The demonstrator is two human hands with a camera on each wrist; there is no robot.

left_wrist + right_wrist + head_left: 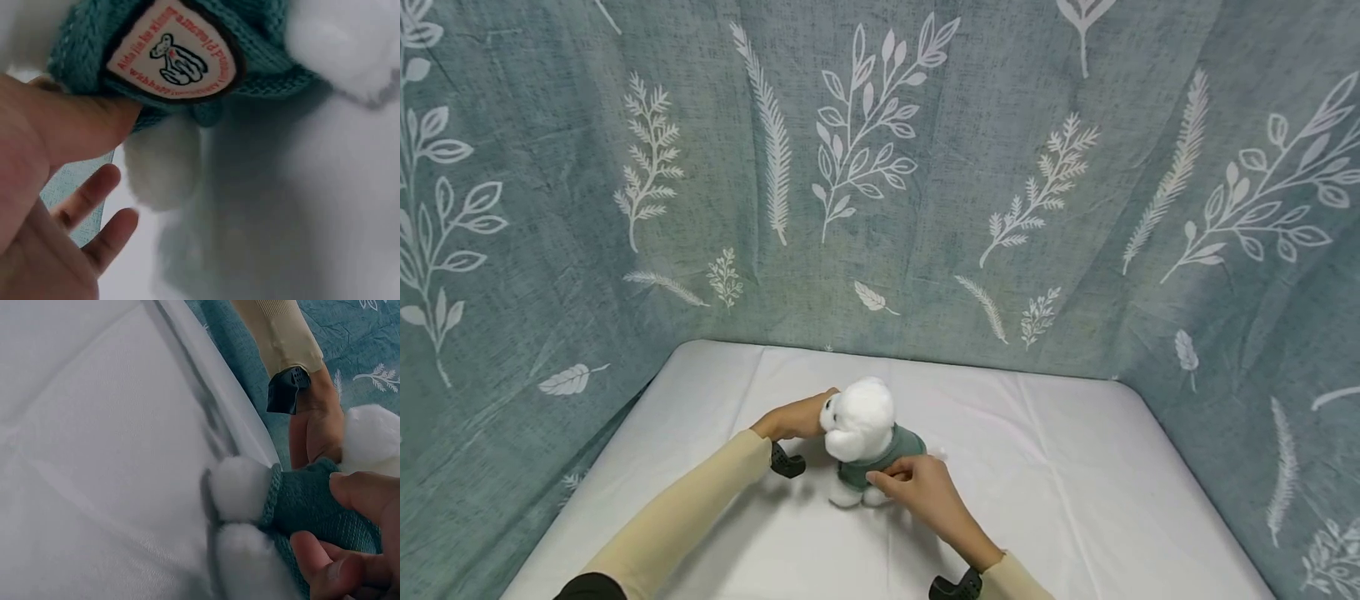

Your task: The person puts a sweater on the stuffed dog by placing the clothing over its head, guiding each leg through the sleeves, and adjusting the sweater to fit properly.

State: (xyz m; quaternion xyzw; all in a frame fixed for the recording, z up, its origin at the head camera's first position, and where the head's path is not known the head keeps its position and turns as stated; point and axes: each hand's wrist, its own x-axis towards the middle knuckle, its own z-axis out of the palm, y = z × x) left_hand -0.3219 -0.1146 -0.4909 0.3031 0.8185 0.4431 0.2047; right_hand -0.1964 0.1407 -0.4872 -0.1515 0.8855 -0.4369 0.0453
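Observation:
A white plush dog (862,408) in a green knitted sweater (887,461) stands on the white table, its head toward the left. My left hand (797,418) is at the dog's front, partly hidden behind its head. In the left wrist view, that hand's thumb (94,125) lies against the sweater beside a shield-shaped patch (178,59), while two other fingers extend free below. My right hand (925,492) is at the near side of the body, pinching the sweater's knit (306,494) between thumb and fingers. White paws (240,487) show below the hem.
The white-covered table (1075,467) has rounded far corners. A blue-green curtain (910,275) with white leaf prints surrounds it at the back and sides. Black wrist-worn pieces (787,461) sit under both wrists.

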